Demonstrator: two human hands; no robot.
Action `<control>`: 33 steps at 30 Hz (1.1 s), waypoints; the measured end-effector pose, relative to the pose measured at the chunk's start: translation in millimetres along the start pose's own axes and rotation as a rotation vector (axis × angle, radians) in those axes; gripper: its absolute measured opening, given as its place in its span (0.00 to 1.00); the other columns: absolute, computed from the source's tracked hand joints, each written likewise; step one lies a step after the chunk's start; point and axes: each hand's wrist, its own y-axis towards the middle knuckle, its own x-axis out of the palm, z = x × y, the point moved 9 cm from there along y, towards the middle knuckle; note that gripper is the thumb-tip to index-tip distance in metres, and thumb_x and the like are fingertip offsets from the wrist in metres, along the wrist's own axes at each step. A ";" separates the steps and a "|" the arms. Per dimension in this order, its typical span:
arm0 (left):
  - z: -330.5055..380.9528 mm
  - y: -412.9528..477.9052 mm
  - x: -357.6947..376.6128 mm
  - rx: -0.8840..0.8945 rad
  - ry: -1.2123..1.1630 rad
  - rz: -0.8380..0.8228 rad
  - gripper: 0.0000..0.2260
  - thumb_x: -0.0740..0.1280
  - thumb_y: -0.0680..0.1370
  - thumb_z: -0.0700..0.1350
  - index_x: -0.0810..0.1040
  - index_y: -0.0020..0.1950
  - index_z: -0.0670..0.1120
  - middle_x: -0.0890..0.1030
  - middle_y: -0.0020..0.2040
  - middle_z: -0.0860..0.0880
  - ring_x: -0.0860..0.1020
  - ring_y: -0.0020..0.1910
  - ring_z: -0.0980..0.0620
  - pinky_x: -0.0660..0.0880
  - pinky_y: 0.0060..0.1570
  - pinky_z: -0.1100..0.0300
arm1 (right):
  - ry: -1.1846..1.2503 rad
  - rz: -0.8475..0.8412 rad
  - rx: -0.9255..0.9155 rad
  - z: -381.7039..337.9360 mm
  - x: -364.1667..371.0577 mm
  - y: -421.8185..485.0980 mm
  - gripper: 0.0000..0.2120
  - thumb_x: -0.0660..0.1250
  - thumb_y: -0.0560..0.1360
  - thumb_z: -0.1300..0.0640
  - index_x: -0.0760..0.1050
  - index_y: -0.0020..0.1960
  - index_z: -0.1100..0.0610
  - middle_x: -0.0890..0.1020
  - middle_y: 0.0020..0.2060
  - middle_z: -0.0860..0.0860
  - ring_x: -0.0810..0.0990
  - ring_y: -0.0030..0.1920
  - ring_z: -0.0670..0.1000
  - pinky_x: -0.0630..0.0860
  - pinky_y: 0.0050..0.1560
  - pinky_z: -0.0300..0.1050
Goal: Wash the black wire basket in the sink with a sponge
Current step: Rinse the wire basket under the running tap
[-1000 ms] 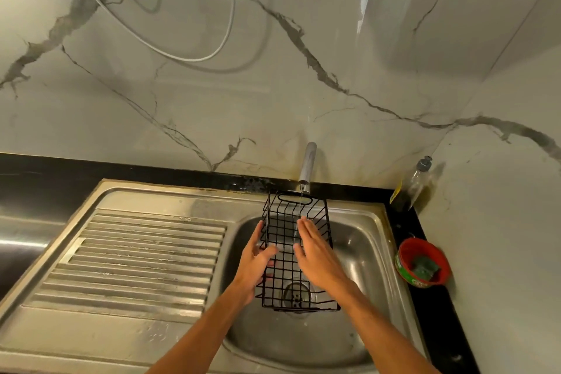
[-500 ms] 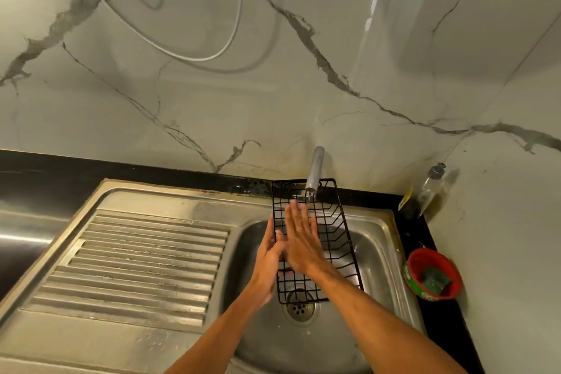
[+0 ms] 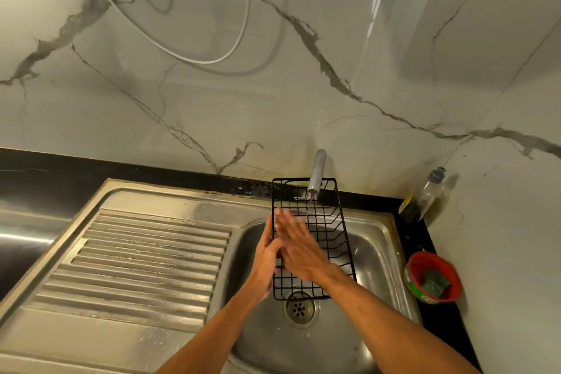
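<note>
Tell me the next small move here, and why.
Probably reach the right hand to the green sponge in the red bowl: the black wire basket is under the tap's thin stream, steadied by the left hand, but only bare palm rubs it.

free: drainboard (image 3: 136,255) | blocked: basin, by basket (image 3: 321,240), tap (image 3: 315,173)

Black wire basket (image 3: 329,240): rectangular grid, held tilted over the steel sink (image 3: 379,237) basin, far end under the tap. Green sponge (image 3: 432,282): lies in a red bowl, right of sink.
</note>
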 end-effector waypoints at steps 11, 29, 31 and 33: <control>6.9 4.3 -2.2 0.069 -0.031 0.041 0.32 0.63 0.80 0.42 0.58 0.75 0.71 0.72 0.76 0.47 0.73 0.72 0.46 0.71 0.70 0.35 | 0.062 -0.006 0.245 29.8 -5.6 -16.5 0.34 0.47 0.83 0.42 0.30 0.78 0.51 0.28 0.76 0.50 0.27 0.76 0.51 0.39 0.78 0.57; 36.7 22.0 -25.6 0.202 0.080 0.133 0.39 0.64 0.74 0.48 0.52 0.79 0.72 0.64 0.79 0.45 0.70 0.73 0.46 0.70 0.71 0.40 | 0.121 -0.215 0.280 19.9 -10.8 -21.7 0.34 0.48 0.84 0.41 0.31 0.79 0.53 0.25 0.74 0.49 0.27 0.75 0.51 0.43 0.78 0.61; 36.4 22.9 -25.2 0.189 0.071 0.143 0.40 0.64 0.73 0.46 0.52 0.80 0.68 0.66 0.76 0.44 0.70 0.71 0.45 0.72 0.68 0.45 | 0.184 -0.301 0.219 2.9 -0.6 -23.3 0.35 0.48 0.83 0.39 0.33 0.79 0.51 0.24 0.74 0.48 0.28 0.75 0.51 0.48 0.76 0.62; 36.3 26.1 -27.2 0.185 0.069 0.145 0.41 0.64 0.72 0.46 0.51 0.81 0.65 0.67 0.73 0.44 0.71 0.69 0.44 0.73 0.67 0.44 | 0.224 -0.308 0.180 -0.8 -1.4 -27.2 0.33 0.47 0.83 0.39 0.39 0.80 0.50 0.30 0.76 0.46 0.35 0.78 0.51 0.54 0.77 0.61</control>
